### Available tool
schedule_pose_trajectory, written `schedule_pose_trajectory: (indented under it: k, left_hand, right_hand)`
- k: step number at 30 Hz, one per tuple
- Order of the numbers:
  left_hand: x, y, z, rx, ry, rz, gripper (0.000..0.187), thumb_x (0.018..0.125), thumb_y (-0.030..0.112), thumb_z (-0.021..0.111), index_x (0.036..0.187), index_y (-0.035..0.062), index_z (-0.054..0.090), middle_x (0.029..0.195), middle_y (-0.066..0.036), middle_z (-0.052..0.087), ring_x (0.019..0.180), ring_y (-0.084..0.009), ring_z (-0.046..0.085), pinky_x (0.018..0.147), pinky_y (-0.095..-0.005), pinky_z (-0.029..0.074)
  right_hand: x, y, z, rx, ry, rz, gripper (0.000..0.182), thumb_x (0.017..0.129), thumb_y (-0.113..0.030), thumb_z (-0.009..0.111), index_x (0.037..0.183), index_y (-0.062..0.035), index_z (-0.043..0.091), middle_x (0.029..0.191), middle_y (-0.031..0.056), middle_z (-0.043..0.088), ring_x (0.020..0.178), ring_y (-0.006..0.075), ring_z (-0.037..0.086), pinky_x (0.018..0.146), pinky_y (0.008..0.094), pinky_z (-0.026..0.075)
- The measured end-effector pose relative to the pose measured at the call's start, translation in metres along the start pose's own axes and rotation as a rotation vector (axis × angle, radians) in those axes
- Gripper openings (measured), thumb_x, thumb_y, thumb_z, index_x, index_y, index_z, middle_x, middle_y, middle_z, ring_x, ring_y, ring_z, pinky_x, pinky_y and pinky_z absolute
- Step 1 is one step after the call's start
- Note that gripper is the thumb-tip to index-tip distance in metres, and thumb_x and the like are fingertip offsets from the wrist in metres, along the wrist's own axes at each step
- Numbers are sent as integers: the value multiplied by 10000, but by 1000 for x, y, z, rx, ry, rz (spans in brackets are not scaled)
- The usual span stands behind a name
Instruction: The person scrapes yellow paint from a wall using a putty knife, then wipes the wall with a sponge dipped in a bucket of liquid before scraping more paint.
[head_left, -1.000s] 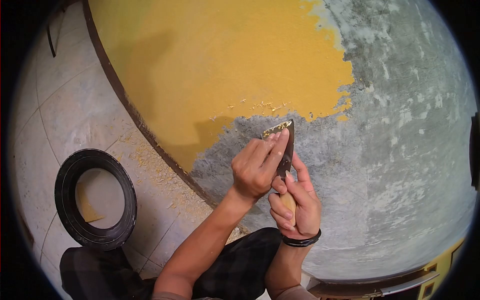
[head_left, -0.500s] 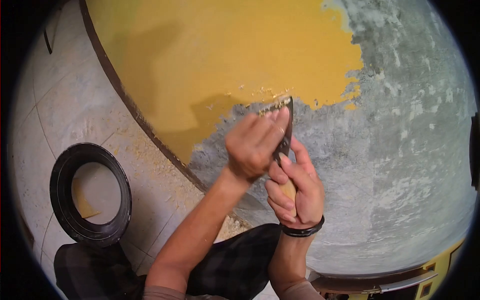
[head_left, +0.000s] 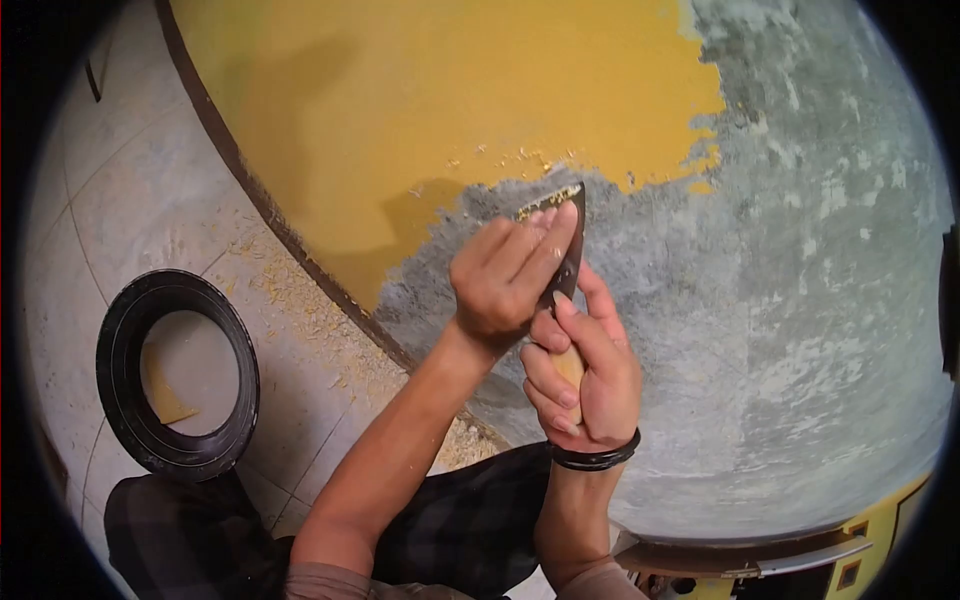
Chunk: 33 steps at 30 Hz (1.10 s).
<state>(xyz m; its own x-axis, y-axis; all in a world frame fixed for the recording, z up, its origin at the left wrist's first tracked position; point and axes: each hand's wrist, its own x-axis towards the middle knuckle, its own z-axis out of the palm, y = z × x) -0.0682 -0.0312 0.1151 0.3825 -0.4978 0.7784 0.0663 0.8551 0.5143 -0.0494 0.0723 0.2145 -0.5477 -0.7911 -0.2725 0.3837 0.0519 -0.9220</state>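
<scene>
My right hand [head_left: 590,375] is wrapped round the pale wooden handle of a scraper [head_left: 572,270] with a dark, wide blade. The fingers of my left hand [head_left: 505,275] are together and pressed on the blade just behind its edge. Yellow flakes cling along that edge. The blade lies against the wall, on bare grey plaster [head_left: 690,290] just below the ragged border of the yellow paint [head_left: 450,90]. Loose paint bits stick to the wall above the blade.
A round black bucket [head_left: 110,370] with a yellowish piece [head_left: 165,385] inside stands at the left on the tiled floor [head_left: 120,190]. Paint chips [head_left: 310,310] lie along the dark brown skirting [head_left: 225,140]. My bent knee [head_left: 190,530] is beside the bucket.
Both hands and the scraper have shifted slightly up and left in view. A narrow strip of yellow paint above the blade is now grey. My grip is unchanged.
</scene>
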Motion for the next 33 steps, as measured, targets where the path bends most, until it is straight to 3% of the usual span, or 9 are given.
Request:
schedule_pose_trajectory:
  k: [11, 13, 17, 18, 19, 22, 28, 29, 33]
  left_hand:
    - [-3, -7, -1, 59, -10, -6, 307, 763, 100, 645, 1047, -11, 685, 799, -76, 646, 637, -189, 596, 536, -277, 487]
    - [2, -11, 0, 89, 8, 21, 312, 760, 110, 648, 1041, -20, 682, 801, -87, 639, 626, -198, 589, 525, -280, 483]
    - [4, -11, -3, 18, 4, -35, 322, 743, 112, 647, 1030, -29, 683, 789, -94, 630, 618, -204, 580, 519, -281, 480]
    - [3, -6, -7, 0, -41, -36, 372, 852, 283, 580, 1025, -29, 685, 789, -100, 626, 632, -215, 585, 528, -292, 487]
    - [1, -5, -6, 3, -34, -24, 372, 852, 283, 580, 1025, -29, 685, 789, -100, 626, 632, -215, 585, 528, -292, 487]
    - [2, -23, 3, 109, 3, 40, 739, 904, 618, 344, 1057, -27, 669, 824, -115, 634, 661, -239, 602, 561, -319, 504]
    - [7, -3, -22, 20, -151, -149, 581, 923, 478, 433, 1106, -28, 654, 840, -123, 642, 734, -257, 642, 640, -329, 535]
    - [0, -3, -18, 37, -115, -122, 502, 924, 407, 472, 1093, -26, 661, 849, -122, 649, 761, -251, 658, 663, -318, 547]
    - [-5, -4, -13, 2, -39, -92, 516, 920, 425, 468, 1060, -28, 671, 866, -125, 654, 768, -255, 665, 665, -329, 551]
  right_hand:
    - [8, -5, 1, -10, -61, 41, 344, 982, -78, 436, 1317, -154, 421, 741, 70, 455, 377, 76, 357, 258, 191, 257]
    - [16, -5, 0, -49, -77, 41, 371, 995, -94, 368, 1363, -130, 382, 748, 65, 429, 360, 75, 325, 239, 185, 284]
    - [15, -7, 7, -10, -38, 59, 364, 978, -75, 435, 1335, -136, 405, 730, 64, 445, 375, 75, 358, 265, 185, 239]
    - [9, -7, 6, -11, -29, 61, 369, 979, -79, 432, 1343, -136, 399, 729, 62, 443, 372, 77, 353, 265, 189, 239]
    - [8, -8, 4, -12, -42, 55, 369, 979, -79, 432, 1343, -136, 399, 729, 62, 443, 372, 77, 353, 265, 189, 239]
    - [21, -8, 2, -45, -100, 46, 369, 976, -82, 429, 1342, -112, 392, 732, 58, 447, 382, 81, 360, 266, 203, 245]
    - [17, 4, 12, -6, -55, 29, 346, 977, -84, 446, 1319, -130, 418, 743, 74, 459, 373, 83, 350, 265, 208, 255]
    - [17, 2, 12, -17, -68, 25, 346, 977, -84, 446, 1319, -130, 418, 743, 74, 459, 373, 83, 350, 265, 208, 255]
    - [12, -4, 12, -5, -37, 54, 352, 991, -97, 379, 1343, -117, 382, 761, 68, 436, 354, 82, 330, 244, 192, 280]
